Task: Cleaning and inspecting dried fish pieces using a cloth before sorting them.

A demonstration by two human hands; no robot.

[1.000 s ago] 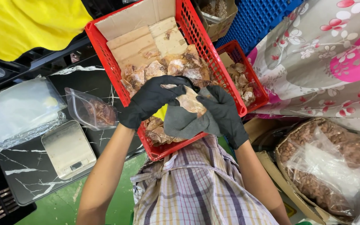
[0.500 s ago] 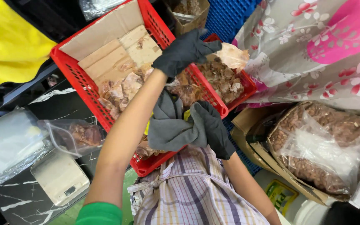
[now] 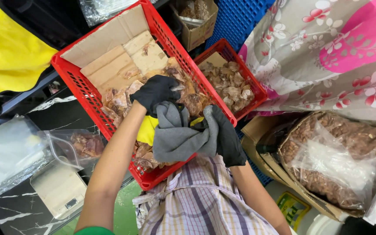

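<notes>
- A grey cloth (image 3: 177, 137) hung bunched over the near edge of the large red crate (image 3: 81, 89), caught between two black-gloved hands.
- The right hand (image 3: 223, 135) had its fingers curled closed around the cloth's right side, pinching a fold.
- The left hand (image 3: 156, 92) lay just above the cloth, fingers bent down onto its top edge and the brown dried pieces (image 3: 118, 101) beneath; whether it truly gripped anything could not be told.
- One cloth, two gloves.
- Two red crates were in view: the large one, lined with cardboard, and a smaller red crate (image 3: 253, 89) just beside it, also holding brown pieces.
- One clear bag (image 3: 81, 146) with some pieces lay left of the forearm, near one small scale (image 3: 59, 189).
- One big open sack (image 3: 340, 161) of brown pieces sat to the right.
</notes>
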